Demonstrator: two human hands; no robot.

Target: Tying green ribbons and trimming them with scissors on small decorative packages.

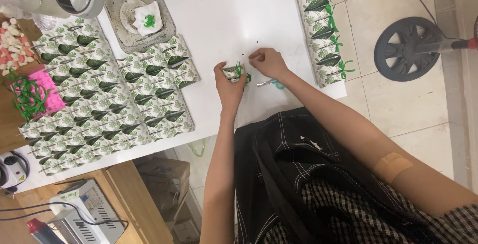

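Observation:
My left hand (228, 83) grips a small white gift box with a green leaf print (232, 71) on the white table (234, 20). A green ribbon (240, 69) runs over the box's top. My right hand (269, 62) pinches that ribbon just right of the box. Small scissors with teal handles (273, 83) lie on the table under my right wrist.
Many unribboned leaf-print boxes (107, 102) cover the table's left half. A column of ribboned boxes (322, 27) lines the right edge. A grey tray (142, 17) holds ribbon scraps. Green ribbon lies on a pink block (37, 95). A fan base (409, 48) stands on the tiled floor.

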